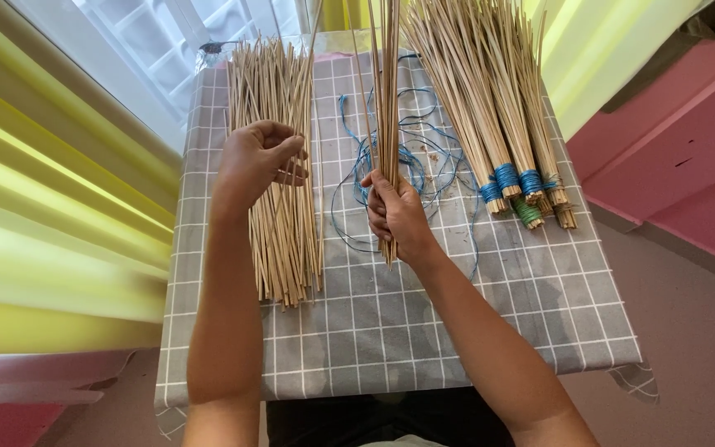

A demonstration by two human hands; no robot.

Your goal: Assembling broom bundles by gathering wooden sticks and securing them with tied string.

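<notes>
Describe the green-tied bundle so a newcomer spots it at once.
On the grey checked table, look right to the fan of tied stick bundles. The green-tied bundle lies among their near ends; its neighbours are all wrapped in blue cord, only this one in green.

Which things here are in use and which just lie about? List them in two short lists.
In use:
right hand gripping a stick bunch
left hand over the loose sticks
blue string

Lying about:
tied bundles
checked cloth
yellow curtain
pink wall
</notes>
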